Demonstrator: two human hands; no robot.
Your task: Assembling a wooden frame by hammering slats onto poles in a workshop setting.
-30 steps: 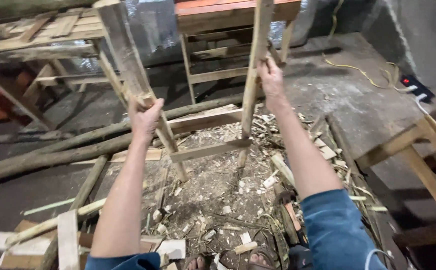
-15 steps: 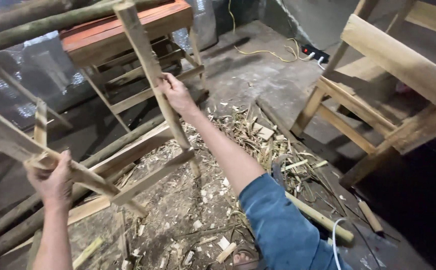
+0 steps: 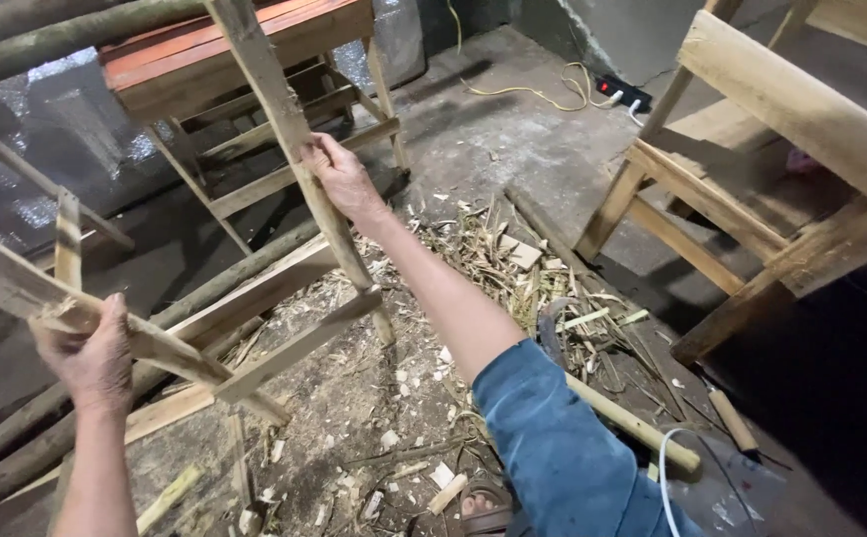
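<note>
Concrete floor (image 3: 513,149), dusty and grey, is strewn at its middle with wood chips and split slivers (image 3: 513,268). A rough wooden frame (image 3: 284,328) is held above that litter. Its long rails run from the upper centre of the view down toward the lower left, tilted rather than upright, and a crosspiece joins them low down, near the floor. The right hand (image 3: 344,179) is closed around the upper rail, fingers wrapped over its edge. The left hand (image 3: 90,353) is clenched on the lower rail near its splintered end, at the left edge of the view.

Behind the frame, a red-topped bench (image 3: 244,40) stands on thin legs, just beyond the upper rail. Long round poles (image 3: 75,35) lie along the far left, and more lie on the floor under the frame. To the right, a heavier timber stand (image 3: 752,199) is seen, well apart from the frame. A yellow cable (image 3: 533,94) leads to a power strip (image 3: 624,92) at the far wall. Open floor is left between the litter and the timber stand.
</note>
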